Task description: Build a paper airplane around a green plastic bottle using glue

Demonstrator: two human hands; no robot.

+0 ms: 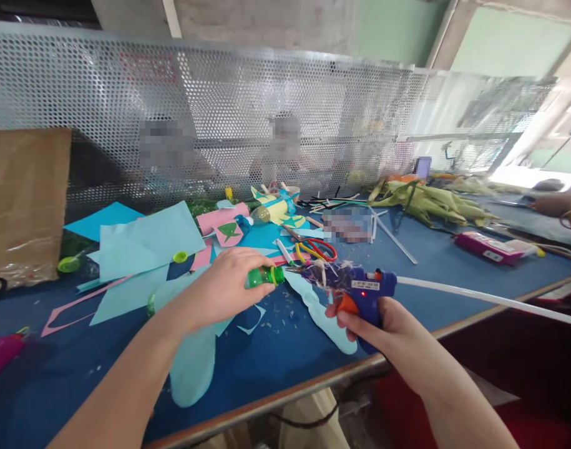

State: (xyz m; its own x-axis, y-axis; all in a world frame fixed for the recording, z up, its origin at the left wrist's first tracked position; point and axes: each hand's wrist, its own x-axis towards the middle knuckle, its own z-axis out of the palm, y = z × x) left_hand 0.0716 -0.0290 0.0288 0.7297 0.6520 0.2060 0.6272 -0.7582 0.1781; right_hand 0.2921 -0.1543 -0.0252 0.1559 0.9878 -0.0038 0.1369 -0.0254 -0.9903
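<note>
My left hand [233, 280] is closed round the neck of a green plastic bottle [261, 277], which lies on its side with its mouth pointing right. Light blue pieces, one a rounded wing-like shape [194, 368], show below and behind that wrist. In my right hand [383, 330] is a blue hot glue gun [355, 284], gripped by its handle with fingers at the orange trigger. Its nozzle sits right by the bottle mouth; whether they touch I cannot tell. A long white glue stick [482, 296] sticks out of the gun's back. Beneath the gun lies a light blue wavy cutout [322, 318].
Scissors with red and yellow handles [316, 249] lie beyond my hands. Light blue paper sheets [149, 243] spread at left, near a cardboard panel [25, 206]. Corn husks [430, 202] and a magenta box [493, 247] are at right. A perforated metal screen [248, 106] bounds the table's back; another person's hand [559, 209] is far right.
</note>
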